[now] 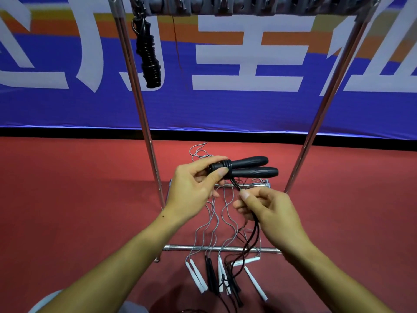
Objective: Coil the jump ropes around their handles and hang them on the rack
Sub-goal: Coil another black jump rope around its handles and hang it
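My left hand (194, 186) grips two black jump rope handles (248, 167) held side by side, pointing right, with a few turns of black cord (225, 164) wound round their left ends. My right hand (266, 211) pinches the same black cord (253, 236) just below the handles; the cord's loose length hangs down to the floor. A coiled black jump rope (150, 57) hangs from a hook at the rack's top left. The metal rack (144, 123) stands directly in front of me.
Several loose jump ropes with white handles (196, 277) and black handles (211, 275) lie on the red floor across the rack's lower bar (180, 248), their grey cords tangled. A blue banner (225, 105) runs along the wall behind. The rack's top row of hooks (248, 6) is at the frame's upper edge.
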`<state>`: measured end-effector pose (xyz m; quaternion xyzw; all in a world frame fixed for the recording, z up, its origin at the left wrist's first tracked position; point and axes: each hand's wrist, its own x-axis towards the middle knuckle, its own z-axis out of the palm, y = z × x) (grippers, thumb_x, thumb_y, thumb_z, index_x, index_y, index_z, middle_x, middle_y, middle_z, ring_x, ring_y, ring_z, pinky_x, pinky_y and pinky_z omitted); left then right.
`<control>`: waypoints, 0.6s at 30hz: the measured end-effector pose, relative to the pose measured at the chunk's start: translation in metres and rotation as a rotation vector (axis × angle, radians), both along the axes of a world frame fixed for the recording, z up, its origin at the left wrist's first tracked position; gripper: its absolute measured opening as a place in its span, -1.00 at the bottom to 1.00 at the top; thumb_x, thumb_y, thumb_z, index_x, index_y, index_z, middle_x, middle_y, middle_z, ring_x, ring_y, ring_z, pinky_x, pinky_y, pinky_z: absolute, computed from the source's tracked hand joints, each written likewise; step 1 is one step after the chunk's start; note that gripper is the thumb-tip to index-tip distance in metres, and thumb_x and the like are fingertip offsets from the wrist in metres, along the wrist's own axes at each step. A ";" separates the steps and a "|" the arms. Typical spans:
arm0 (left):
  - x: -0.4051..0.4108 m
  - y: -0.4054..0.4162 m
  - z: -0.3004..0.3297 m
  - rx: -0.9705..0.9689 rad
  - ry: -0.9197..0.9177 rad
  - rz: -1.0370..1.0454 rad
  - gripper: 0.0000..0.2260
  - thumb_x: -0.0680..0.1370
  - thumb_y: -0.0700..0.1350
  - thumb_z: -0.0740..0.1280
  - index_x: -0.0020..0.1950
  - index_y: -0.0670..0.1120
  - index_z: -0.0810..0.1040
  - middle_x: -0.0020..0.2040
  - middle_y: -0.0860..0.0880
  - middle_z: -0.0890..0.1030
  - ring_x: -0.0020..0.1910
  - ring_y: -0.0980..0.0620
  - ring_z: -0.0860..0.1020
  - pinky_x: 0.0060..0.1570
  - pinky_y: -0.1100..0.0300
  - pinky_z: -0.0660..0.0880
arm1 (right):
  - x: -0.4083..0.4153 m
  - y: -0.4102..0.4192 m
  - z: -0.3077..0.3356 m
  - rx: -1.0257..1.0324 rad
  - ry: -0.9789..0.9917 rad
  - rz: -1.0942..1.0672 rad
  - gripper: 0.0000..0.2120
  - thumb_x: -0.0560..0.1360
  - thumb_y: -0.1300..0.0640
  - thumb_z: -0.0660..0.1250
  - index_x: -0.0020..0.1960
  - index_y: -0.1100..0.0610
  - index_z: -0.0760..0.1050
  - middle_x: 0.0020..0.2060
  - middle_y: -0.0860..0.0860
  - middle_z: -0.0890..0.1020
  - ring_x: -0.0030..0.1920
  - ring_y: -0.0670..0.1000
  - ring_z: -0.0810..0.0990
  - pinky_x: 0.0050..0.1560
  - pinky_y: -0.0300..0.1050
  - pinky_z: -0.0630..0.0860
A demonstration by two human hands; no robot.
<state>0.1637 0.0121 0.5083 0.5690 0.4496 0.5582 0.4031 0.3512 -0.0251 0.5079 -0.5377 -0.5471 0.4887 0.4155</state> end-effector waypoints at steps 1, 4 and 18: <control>0.000 0.000 -0.001 0.006 0.018 0.003 -0.77 0.60 -0.31 0.45 0.23 -0.12 0.71 -0.15 -0.03 0.73 -0.35 0.14 0.65 -0.38 0.31 0.55 | 0.001 0.001 -0.001 0.027 -0.049 0.006 -0.81 0.67 0.15 0.32 -0.01 0.22 0.64 -0.20 0.05 0.76 -0.19 -0.01 0.71 -0.04 -0.09 0.64; 0.001 0.000 -0.002 0.028 0.085 0.003 -0.76 0.60 -0.30 0.46 0.21 -0.06 0.72 -0.20 0.08 0.72 -0.37 0.17 0.62 -0.38 0.34 0.53 | 0.005 0.005 -0.001 -0.005 -0.046 0.070 -0.75 0.71 0.17 0.24 0.00 0.25 0.63 -0.29 0.03 0.70 -0.31 -0.01 0.60 -0.19 -0.07 0.60; 0.002 0.006 -0.018 0.127 0.312 -0.053 -0.73 0.57 0.05 0.46 0.27 0.21 0.68 -0.13 -0.16 0.72 -0.32 -0.25 0.62 -0.27 -0.12 0.64 | 0.037 0.007 0.037 -0.411 0.040 0.272 -0.69 0.69 0.03 0.27 0.03 0.30 0.52 -0.42 0.03 0.60 -0.57 -0.07 0.23 -0.51 -0.22 0.11</control>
